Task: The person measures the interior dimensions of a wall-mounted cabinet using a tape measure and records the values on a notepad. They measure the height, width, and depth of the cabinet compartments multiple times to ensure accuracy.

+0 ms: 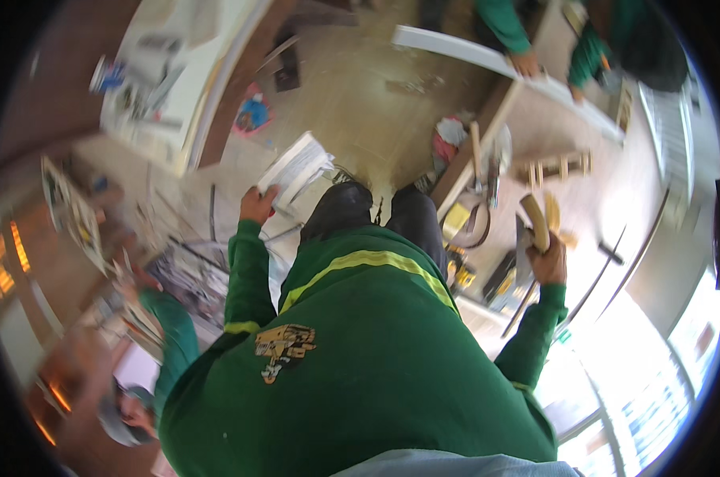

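Note:
My left hand (pixel 258 204) is closed around the near end of a white, flat bundle (pixel 296 168) that looks like stacked or folded sheets, its far edge ragged. It is held out ahead of my left thigh. Off to my right, my right hand (pixel 549 261) grips a curved tan piece (pixel 533 221) that looks like wood. A grey flat surface (pixel 523 253) shows beside that piece; whether they are joined I cannot tell. The right hand is above a bench with tools on it.
On the right bench are a hammer (pixel 477 151), a yellow-black power tool (pixel 461 274) and a slatted wooden piece (pixel 555 167). A co-worker's hands (pixel 525 63) rest on a long white board (pixel 455 49). Another person (pixel 141 409) is at left. A white-topped table (pixel 169 95) holds tools.

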